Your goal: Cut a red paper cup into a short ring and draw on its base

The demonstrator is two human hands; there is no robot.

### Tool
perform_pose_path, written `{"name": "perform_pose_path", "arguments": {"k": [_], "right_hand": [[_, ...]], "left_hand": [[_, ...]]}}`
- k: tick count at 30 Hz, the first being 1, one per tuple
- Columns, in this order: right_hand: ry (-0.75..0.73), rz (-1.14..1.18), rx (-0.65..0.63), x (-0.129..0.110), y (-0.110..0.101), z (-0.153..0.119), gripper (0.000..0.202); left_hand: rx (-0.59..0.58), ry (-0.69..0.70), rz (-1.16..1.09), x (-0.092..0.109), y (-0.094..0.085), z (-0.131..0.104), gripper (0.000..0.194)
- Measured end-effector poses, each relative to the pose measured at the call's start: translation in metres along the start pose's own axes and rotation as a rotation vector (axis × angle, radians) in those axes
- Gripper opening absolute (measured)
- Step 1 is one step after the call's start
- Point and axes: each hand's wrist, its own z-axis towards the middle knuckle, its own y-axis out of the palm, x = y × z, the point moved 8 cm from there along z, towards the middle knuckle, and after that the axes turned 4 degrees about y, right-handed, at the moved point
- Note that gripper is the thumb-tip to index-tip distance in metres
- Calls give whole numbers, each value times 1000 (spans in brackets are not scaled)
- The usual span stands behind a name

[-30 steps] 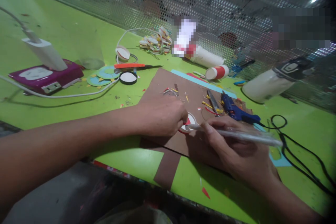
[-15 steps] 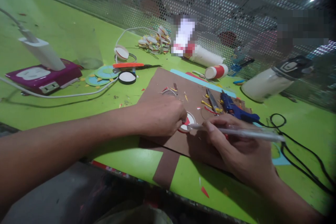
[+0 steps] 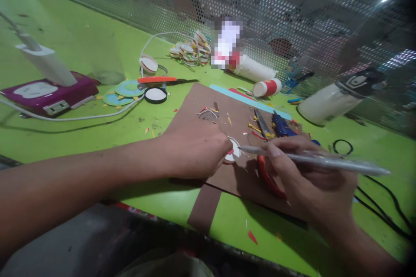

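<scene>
A small white disc (image 3: 235,154) with a red edge and a red piece on it rests on a brown board (image 3: 208,95). My left hand (image 3: 208,151) is closed at the disc's left side; its fingertips are hidden, so what they grip cannot be made out. A pale, pen-like tool (image 3: 338,163) lies pinched in my right hand (image 3: 305,169), its tip just right of the disc. Under my right hand shows a red scissor handle (image 3: 269,179). Scissor blades (image 3: 262,124) and a blue glue gun (image 3: 281,125) lie behind it.
A purple power strip (image 3: 65,97) with a white charger (image 3: 52,62) stands at the left. Nearby are an orange-handled tool (image 3: 157,80) and a black-rimmed lid (image 3: 155,95). A bottle (image 3: 328,101) and a paper cup (image 3: 268,88) are at the back right.
My right hand has moved right, drawing the tool's tip back from the red piece to the disc's right edge and uncovering the red scissor handle. My left hand stays at the disc.
</scene>
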Motion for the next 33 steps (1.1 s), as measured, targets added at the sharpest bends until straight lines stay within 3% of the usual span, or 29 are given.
{"name": "perform_pose_path", "arguments": {"k": [3,6,9,14,20,27,33], "right_hand": [[54,17,85,7,-2,-1,11],[101,34,88,12,1,3,12],[132,75,8,13,8,10,14],[198,208,-93,14,16,16,17],[328,394,-216,31,20,18,24],[102,355,-244,-9,29,43,16],[-47,308,-307,-23,41,44,19]], "left_hand": [[-53,43,83,8,5,-1,21],[-29,85,188,18,3,-4,16],[-15,124,303,28,4,-8,10],[-3,175,339,43,8,-14,19],[-67,256,404,58,15,-14,20],[-134,237,402,55,22,-11,25],[-42,271,453,57,22,-15,36]]}}
